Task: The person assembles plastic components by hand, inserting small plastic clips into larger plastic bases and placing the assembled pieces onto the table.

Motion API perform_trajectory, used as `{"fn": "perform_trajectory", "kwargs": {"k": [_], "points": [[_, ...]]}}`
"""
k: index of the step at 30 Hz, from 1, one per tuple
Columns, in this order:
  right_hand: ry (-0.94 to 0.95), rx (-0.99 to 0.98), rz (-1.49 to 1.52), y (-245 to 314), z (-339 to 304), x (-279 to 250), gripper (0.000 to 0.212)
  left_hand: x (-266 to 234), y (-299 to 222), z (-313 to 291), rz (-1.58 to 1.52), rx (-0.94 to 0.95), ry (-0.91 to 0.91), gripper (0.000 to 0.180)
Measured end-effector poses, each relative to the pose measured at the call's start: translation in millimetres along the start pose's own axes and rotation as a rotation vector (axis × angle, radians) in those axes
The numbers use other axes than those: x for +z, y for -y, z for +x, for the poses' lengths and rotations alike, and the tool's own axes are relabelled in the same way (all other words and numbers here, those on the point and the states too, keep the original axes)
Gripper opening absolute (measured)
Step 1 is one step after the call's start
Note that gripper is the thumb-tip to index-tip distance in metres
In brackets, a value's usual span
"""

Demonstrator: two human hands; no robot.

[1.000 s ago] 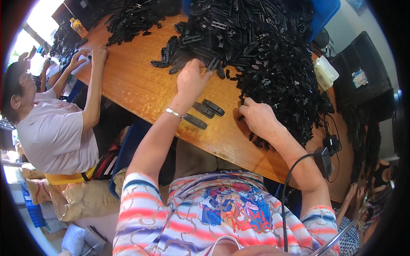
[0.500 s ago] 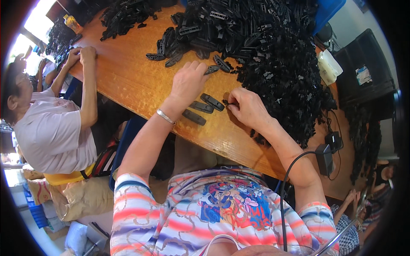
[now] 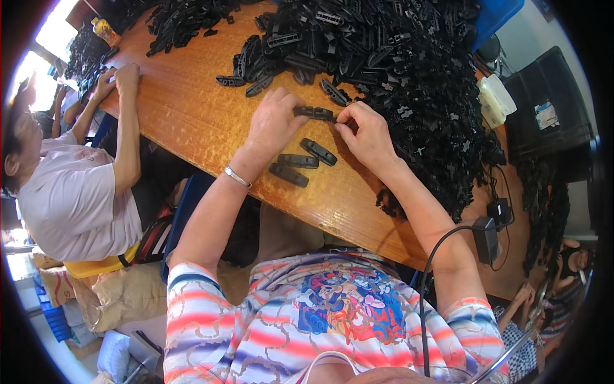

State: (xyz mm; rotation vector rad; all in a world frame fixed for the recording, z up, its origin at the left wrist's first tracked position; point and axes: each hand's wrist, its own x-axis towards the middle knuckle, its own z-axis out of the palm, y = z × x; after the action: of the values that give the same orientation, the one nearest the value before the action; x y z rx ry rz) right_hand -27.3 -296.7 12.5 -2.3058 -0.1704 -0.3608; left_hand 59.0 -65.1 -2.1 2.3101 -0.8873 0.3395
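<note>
Lowest of all, three black plastic clips (image 3: 300, 161) are laid on the wooden surface (image 3: 192, 121) at mid-frame. Just above, one black clip (image 3: 313, 112) is pinched between left hand (image 3: 275, 125) and right hand (image 3: 368, 134), both grips clenched on it. Beyond, the black heap (image 3: 396, 57) is piled across the upper frame.

A second ago the left hand (image 3: 272, 131) reached into the heap of black plastic parts (image 3: 409, 83) and the right hand (image 3: 368, 137) lay flat on the surface. Now both have drawn together, and their fingers (image 3: 345, 118) pinch one black piece (image 3: 313, 112) between them.
</note>
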Motion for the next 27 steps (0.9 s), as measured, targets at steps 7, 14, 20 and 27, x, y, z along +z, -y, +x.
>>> {"fn": "perform_trajectory", "kwargs": {"k": [7,14,20,27], "points": [[-0.056,-0.008,-0.009,-3.0,1.7,3.7,0.017,-11.8,-47.6,2.9,-0.168,-0.242,0.254,0.019],[-0.125,-0.082,0.015,-3.8,-4.2,8.8,0.017,8.1,-18.1,23.2,-0.012,0.051,0.092,0.023],[-0.100,-0.105,0.040,-3.0,6.5,21.1,0.017,5.9,-8.8,20.3,-0.183,-0.073,0.260,0.025],[0.034,-0.172,-0.087,-8.8,17.5,14.5,0.015,3.1,-6.6,13.9,-0.252,-0.098,0.257,0.024]]}}
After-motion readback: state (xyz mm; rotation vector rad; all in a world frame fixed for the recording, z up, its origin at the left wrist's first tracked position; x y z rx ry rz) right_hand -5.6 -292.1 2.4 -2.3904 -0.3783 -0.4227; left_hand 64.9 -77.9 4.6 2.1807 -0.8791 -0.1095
